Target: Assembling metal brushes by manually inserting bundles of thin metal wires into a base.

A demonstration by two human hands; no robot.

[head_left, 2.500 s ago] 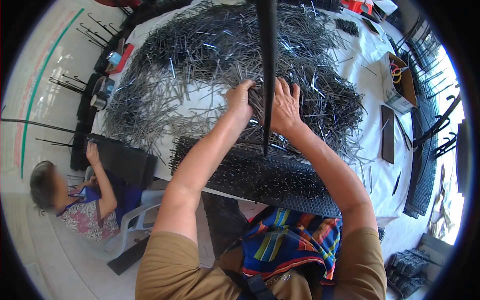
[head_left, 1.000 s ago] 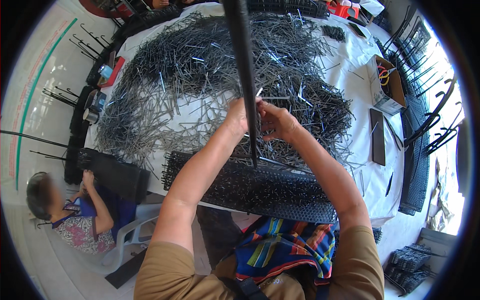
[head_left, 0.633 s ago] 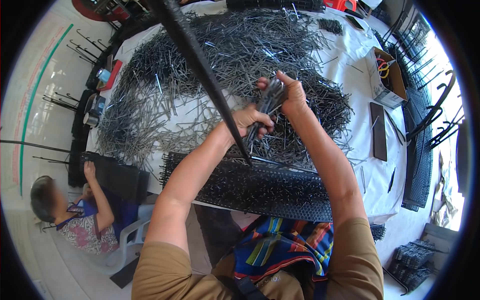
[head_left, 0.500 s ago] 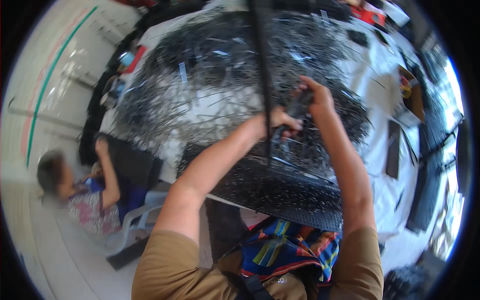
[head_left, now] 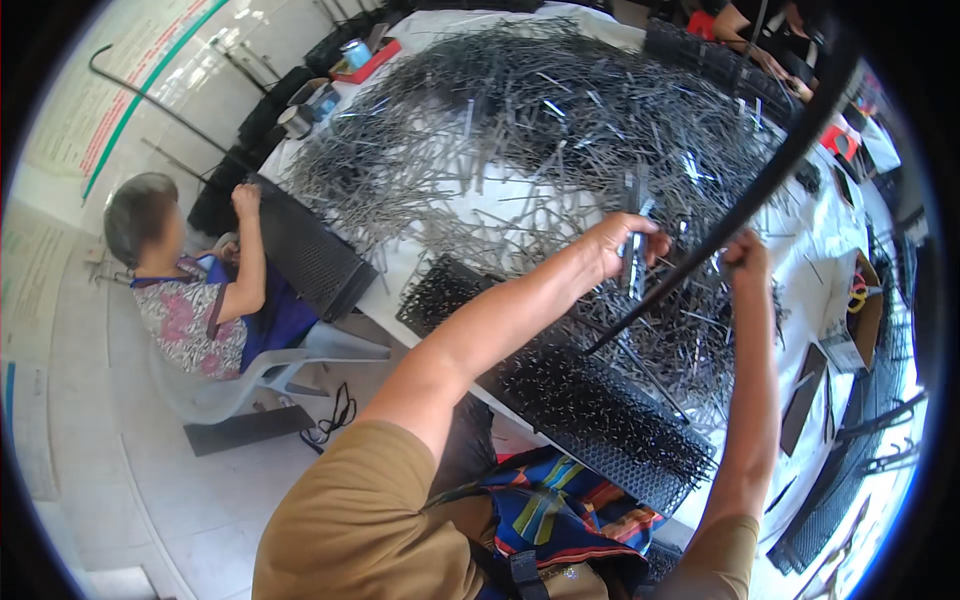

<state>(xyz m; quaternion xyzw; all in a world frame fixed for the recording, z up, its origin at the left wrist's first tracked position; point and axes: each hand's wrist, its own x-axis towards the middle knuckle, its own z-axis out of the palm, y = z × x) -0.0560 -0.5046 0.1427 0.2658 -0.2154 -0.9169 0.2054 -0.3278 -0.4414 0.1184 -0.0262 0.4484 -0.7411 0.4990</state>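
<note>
A bundle of shiny dark strips (head_left: pixel 635 268) stands upright in my left hand (head_left: pixel 622 243), its fingers wrapped round the middle. Apart from it, to the right, my right hand (head_left: pixel 747 255) is closed with the fingers curled in; what it holds, if anything, cannot be made out. Beneath both hands lies a wide heap of loose dark strips (head_left: pixel 580 95) on a white-covered table (head_left: pixel 515 190). Closer to me, a black perforated panel (head_left: pixel 600 410) bristles with many short strip ends. A thick dark rod (head_left: pixel 720 235) slants across the view between my hands.
At the left a person (head_left: pixel 190 290) sits on a grey chair (head_left: pixel 270 370), working at another black perforated panel (head_left: pixel 305 245). Another person's hands (head_left: pixel 775 70) show at the far right. A cardboard box (head_left: pixel 862 315) stands on the right; cans (head_left: pixel 297 120) stand at the far left.
My hands have moved apart; earlier they were close together at the dark bundle, which now stays in the left. The view has turned, and the rod leans right instead of standing upright.
</note>
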